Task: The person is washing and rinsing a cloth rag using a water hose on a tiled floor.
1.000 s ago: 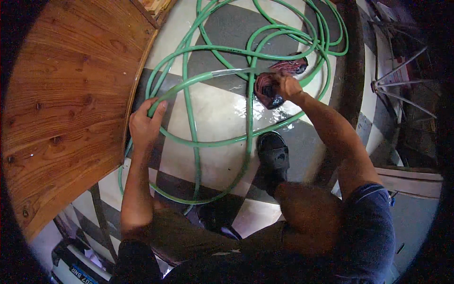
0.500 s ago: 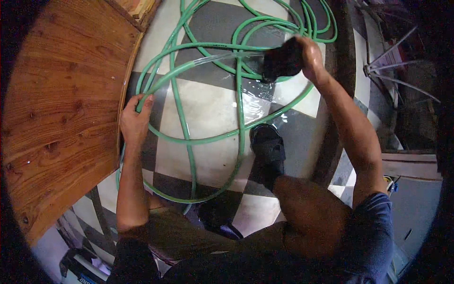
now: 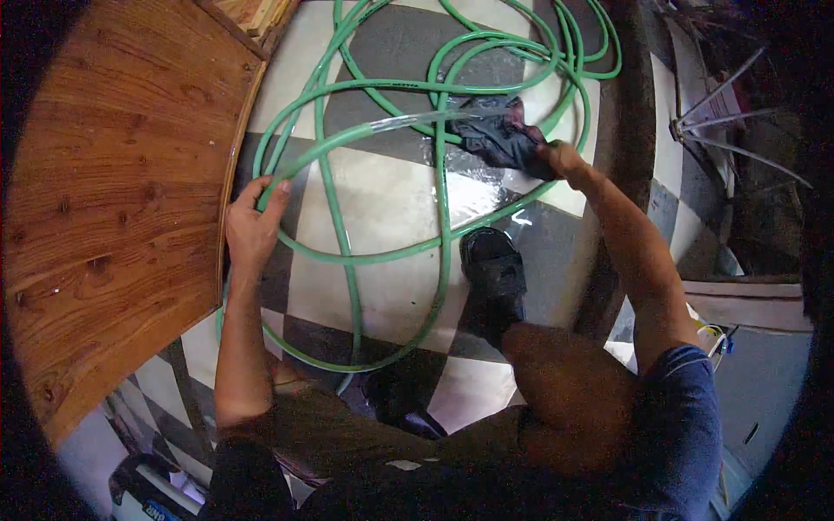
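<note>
My left hand (image 3: 258,213) is closed round a green garden hose (image 3: 334,141) near its open end. A clear stream of water (image 3: 417,118) runs from that end to the right. It lands on a dark wet cloth (image 3: 499,139), whose upper right part looks reddish. My right hand (image 3: 566,165) grips the cloth by its right end, and the rest hangs spread out low over the wet floor. Whether the cloth touches the hose loops beneath it, I cannot tell.
Hose loops (image 3: 443,174) lie across the checkered tile floor (image 3: 382,195). A wooden panel (image 3: 130,191) stands along the left. My sandalled foot (image 3: 493,265) is near the middle. Thin metal spokes (image 3: 682,130) stick out at the right, past a dark ledge (image 3: 621,174).
The cloth, bunched and dark before, now hangs spread out under the stream. My right hand has moved down a little, and the hose end has shifted slightly right.
</note>
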`<move>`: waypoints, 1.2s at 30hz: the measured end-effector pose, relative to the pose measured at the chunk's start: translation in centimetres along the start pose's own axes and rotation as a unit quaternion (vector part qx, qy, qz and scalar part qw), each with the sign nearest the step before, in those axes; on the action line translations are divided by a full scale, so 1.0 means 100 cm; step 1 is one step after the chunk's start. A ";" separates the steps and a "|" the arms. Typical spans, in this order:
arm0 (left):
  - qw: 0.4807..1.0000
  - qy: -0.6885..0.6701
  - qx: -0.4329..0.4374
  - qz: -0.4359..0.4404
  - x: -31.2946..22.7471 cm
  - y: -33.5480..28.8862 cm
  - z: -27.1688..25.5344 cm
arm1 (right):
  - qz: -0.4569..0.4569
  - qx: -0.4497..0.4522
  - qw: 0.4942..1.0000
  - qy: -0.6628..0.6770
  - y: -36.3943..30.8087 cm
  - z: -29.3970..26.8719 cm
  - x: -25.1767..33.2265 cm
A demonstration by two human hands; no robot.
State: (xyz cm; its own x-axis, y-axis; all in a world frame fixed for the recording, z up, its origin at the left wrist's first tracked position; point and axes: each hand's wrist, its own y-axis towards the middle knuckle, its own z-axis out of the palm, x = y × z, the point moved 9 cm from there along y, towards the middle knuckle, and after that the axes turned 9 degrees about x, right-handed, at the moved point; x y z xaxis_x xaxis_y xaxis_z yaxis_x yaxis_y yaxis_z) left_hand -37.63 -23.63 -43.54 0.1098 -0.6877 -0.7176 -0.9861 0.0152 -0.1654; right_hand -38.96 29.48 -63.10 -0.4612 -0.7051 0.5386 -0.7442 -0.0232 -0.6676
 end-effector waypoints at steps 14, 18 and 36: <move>1.000 0.001 0.001 -0.008 0.006 -0.006 -0.001 | -0.162 -0.118 0.814 -0.545 -0.023 0.031 0.132; 1.000 0.004 0.006 -0.028 -0.001 -0.008 -0.004 | -0.162 -0.139 0.843 -0.494 -0.013 0.018 0.130; 1.000 0.016 0.016 -0.009 -0.013 -0.007 0.009 | -0.112 -0.013 0.863 -0.492 0.017 0.032 0.102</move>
State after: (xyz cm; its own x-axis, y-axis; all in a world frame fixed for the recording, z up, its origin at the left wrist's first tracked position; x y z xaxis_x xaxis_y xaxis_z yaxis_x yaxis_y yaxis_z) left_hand -37.01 -22.10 -43.13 0.1221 -0.7108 -0.6927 -0.9797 0.0255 -0.1988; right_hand -43.37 20.02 -60.36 0.3193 -0.9462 -0.0526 -0.7776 -0.2299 -0.5852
